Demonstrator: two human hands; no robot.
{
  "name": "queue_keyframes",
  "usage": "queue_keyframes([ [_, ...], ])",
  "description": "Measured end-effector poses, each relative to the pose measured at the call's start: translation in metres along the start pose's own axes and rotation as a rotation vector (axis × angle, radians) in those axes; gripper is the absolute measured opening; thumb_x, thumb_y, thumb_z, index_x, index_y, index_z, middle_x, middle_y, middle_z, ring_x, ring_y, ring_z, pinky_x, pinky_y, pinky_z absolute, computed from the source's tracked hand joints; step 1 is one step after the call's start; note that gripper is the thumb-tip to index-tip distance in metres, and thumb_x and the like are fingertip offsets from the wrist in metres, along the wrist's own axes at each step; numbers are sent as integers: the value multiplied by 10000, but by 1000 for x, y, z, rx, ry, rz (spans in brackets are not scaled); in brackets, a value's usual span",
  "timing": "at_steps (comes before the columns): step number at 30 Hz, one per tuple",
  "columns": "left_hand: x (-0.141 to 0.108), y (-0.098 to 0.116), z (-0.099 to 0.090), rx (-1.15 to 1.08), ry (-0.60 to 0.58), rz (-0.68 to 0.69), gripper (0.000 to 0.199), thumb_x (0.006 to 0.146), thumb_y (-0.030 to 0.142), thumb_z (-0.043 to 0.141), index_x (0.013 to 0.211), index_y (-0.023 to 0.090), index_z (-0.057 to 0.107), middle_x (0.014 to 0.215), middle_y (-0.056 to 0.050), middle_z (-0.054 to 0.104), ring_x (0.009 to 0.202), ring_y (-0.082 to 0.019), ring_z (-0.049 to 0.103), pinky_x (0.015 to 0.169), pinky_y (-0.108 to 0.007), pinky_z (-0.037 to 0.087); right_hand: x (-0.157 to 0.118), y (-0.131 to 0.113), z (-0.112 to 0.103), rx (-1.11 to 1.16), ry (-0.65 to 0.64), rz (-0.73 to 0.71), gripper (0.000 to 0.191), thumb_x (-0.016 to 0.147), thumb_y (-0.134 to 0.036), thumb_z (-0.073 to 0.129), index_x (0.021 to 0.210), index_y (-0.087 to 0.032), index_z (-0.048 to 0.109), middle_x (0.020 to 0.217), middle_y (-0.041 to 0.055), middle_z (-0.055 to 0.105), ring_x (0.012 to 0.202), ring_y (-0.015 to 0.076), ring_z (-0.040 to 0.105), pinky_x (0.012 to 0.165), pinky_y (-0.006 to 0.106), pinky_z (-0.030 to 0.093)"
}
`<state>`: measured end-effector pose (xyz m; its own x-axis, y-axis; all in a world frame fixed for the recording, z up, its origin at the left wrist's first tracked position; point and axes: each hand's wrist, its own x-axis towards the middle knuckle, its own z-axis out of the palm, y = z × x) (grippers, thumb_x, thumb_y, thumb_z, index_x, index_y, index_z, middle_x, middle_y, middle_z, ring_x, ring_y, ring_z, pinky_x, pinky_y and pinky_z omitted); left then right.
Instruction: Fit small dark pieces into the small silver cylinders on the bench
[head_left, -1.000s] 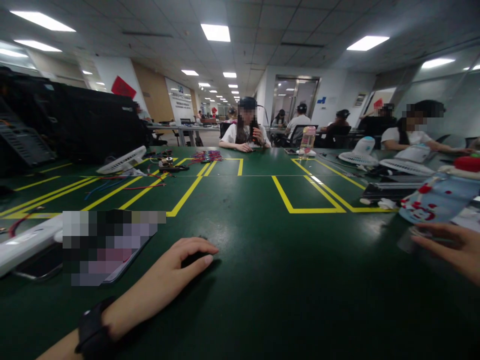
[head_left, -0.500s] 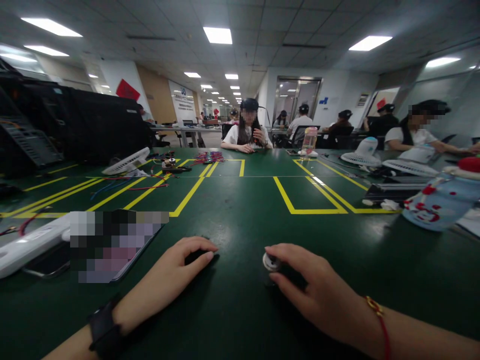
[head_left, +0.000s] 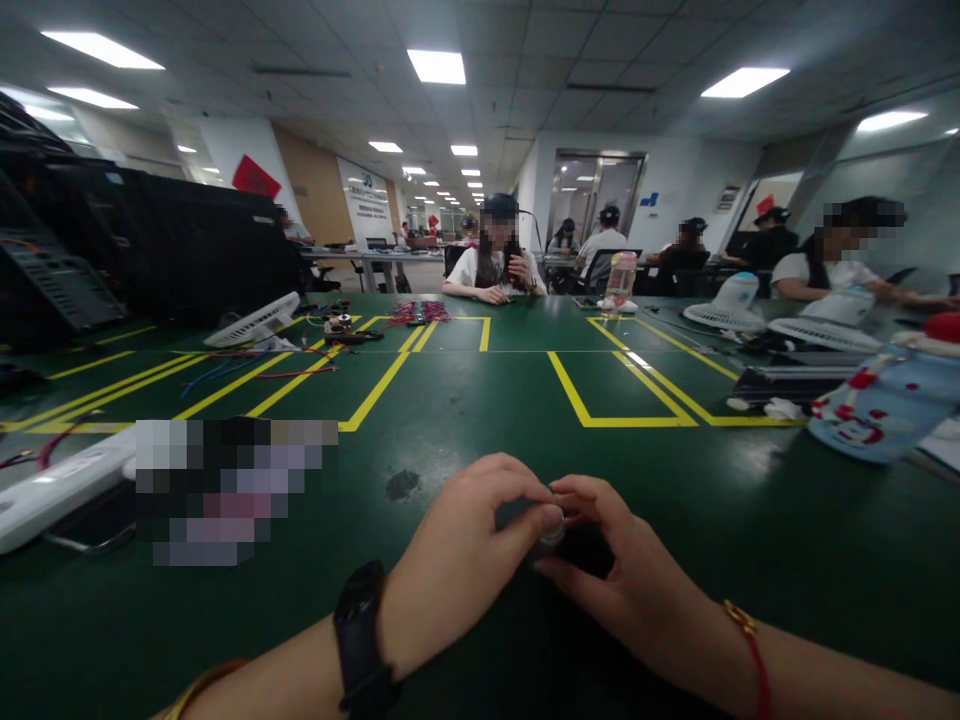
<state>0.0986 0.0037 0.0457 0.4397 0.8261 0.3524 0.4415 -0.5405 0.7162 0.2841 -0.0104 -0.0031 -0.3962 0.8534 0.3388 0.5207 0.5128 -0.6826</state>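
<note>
Between my two hands, low over the green table, is a small round silver metal part (head_left: 553, 534), mostly hidden by fingers. My left hand (head_left: 469, 550), with a black band at the wrist, pinches it between thumb and fingertips. From the other side my right hand (head_left: 637, 580) curves around it, its thumb spread below and its fingers beyond. A gap shows between the right thumb and the part. Whether the right fingertips touch it is hard to see. The fingertips of both hands meet just above the part.
The green table (head_left: 450, 400) carries yellow tape lines. On the left lie a white power strip (head_left: 75, 485) and a blurred-out device (head_left: 232, 490). Wires and small white fans (head_left: 724, 305) lie farther back. A blue cup (head_left: 874, 410) stands right. A person (head_left: 491, 255) sits opposite.
My left hand has moved right across the table and taken hold of the metal part. My right hand's fingers have loosened around it. A dark mark on the table is now uncovered.
</note>
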Motion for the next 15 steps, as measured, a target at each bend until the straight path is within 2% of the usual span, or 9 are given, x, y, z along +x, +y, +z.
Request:
queue_keyframes([
  [2,0,-3,-5,-12,61,-24,141,888,240,591,840,244,724,876,-1,691,851,-175,632,784,-305,500,-2,-1,-4,-44,-8,23,497,791,-229,601,1225,-265,361,1117,13,577,982,114,580,862,263,500],
  [4,-3,-8,-10,-11,68,-64,141,889,279,592,881,253,731,900,-3,689,864,-182,632,794,-315,501,-5,1,-9,-110,-6,51,464,788,-231,580,1209,-261,387,1100,20,572,959,121,583,833,262,507],
  [6,-7,-17,-11,3,0,-106,146,883,288,601,920,273,741,921,-7,684,866,-186,632,799,-325,506,-9,4,-12,-159,-11,67,424,788,-244,566,1184,-255,415,1088,26,568,944,129,584,814,262,512],
  [9,-13,-30,-2,100,-105,-107,156,858,276,635,951,319,752,1018,-13,678,954,-217,613,863,-381,484,-13,8,-14,-203,-9,65,440,792,-278,566,1205,-253,417,1127,36,556,975,143,576,850,287,510],
  [12,-15,-38,10,227,-133,-82,167,823,300,678,953,371,754,1155,-10,656,1076,-284,560,919,-482,430,-13,9,-12,-225,-41,61,488,798,-332,583,1250,-267,412,1189,40,541,1038,162,564,894,318,502],
  [15,-16,-37,10,224,-150,-83,231,830,322,667,1047,383,721,1213,-10,639,1123,-295,537,953,-499,409,-12,9,-15,-229,-50,70,462,821,-360,569,1252,-268,432,1193,43,551,1046,164,570,887,310,509],
])
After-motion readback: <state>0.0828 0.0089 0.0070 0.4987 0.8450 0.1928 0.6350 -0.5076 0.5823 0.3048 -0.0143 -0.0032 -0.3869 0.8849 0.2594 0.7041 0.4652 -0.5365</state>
